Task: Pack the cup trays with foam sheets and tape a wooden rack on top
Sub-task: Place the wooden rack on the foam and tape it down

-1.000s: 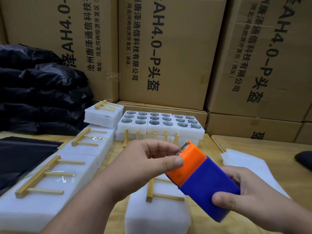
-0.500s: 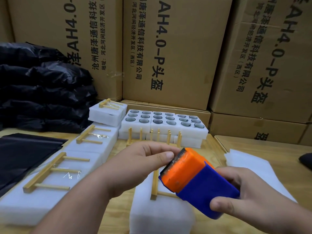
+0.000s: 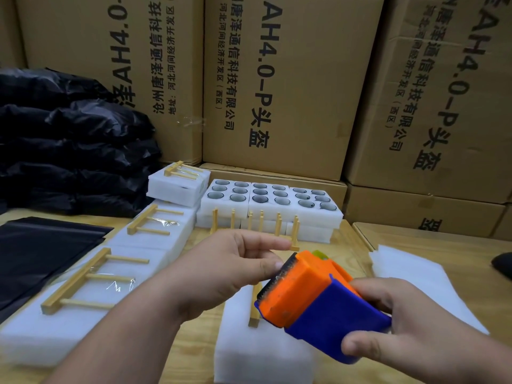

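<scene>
- Tilted further over since a moment ago, the tape dispenser (image 3: 318, 300) now shows its serrated orange mouth toward the left hand, and a yellow-green tab shows at its top — both hands have stayed close above the near block.
- Right hand (image 3: 401, 325) is wrapped round the dispenser's blue body, thumb along its near side, holding it clear of the table.
- Left hand (image 3: 221, 270) sits just left of the toothed edge, thumb tip touching or nearly touching it and forefinger stretched out above — I'd guess it is feeling for the tape end, though no tape shows clearly.
- Directly beneath the two hands lies the foam-wrapped block (image 3: 263, 347), at the near edge of the wooden table (image 3: 357, 245), with a wooden rack (image 3: 255, 306) on top; the rack's long bar runs away from the person, so a strip would likely go across it, left to right.
- Left hand is the nearer to the rack's bar; the dispenser hangs over the block's right side.
- Further out, taped blocks (image 3: 91, 295) line the left edge, open cup trays (image 3: 271, 200) and loose racks (image 3: 255, 225) stand at the far edge, and foam sheets (image 3: 415, 275) lie right.
</scene>
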Tool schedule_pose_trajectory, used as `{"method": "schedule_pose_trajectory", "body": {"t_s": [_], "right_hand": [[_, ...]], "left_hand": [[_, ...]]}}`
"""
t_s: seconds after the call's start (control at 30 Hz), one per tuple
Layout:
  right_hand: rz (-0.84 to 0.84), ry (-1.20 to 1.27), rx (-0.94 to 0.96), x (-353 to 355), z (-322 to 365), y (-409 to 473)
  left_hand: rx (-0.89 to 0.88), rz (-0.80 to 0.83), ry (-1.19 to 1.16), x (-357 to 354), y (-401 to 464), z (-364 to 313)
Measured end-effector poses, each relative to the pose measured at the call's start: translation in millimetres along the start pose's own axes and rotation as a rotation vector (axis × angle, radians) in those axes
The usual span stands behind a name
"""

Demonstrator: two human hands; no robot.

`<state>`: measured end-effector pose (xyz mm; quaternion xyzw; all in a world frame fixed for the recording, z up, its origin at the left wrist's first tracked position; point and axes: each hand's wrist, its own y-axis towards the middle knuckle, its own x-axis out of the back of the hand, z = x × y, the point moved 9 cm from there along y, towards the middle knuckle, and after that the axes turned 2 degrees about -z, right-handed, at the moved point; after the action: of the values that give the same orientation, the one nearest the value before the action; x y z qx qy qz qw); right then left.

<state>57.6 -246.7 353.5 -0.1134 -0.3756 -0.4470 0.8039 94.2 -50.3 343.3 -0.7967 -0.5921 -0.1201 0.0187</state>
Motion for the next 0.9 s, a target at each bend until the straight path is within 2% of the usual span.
{"method": "schedule_pose_trajectory", "body": {"t_s": [0.23,0.33,0.5,0.67,0.9], "right_hand": [[0.033,-0.261,0.083,10.2,3.7,20.5],[0.030,-0.295,0.058,18.2,-2.8,35.5],[-0.015,-0.263,0.031,25.3,-7.8,62.6],[-0.325,-0.247,-0.015,38.1,-9.3,83.7],[-0.361,-0.283,0.038,41.9,-5.8,82.3]], "left_hand": [[0.182,0.093,-0.057,2.9,4.4,14.4],[0.180,-0.029,-0.078,13.7,8.0,18.3],[0.127,-0.357,-0.029,34.6,11.1,21.3],[0.165,-0.434,-0.153,36.9,9.8,28.1],[0.120,-0.554,-0.165,41.7,4.9,25.9]]}}
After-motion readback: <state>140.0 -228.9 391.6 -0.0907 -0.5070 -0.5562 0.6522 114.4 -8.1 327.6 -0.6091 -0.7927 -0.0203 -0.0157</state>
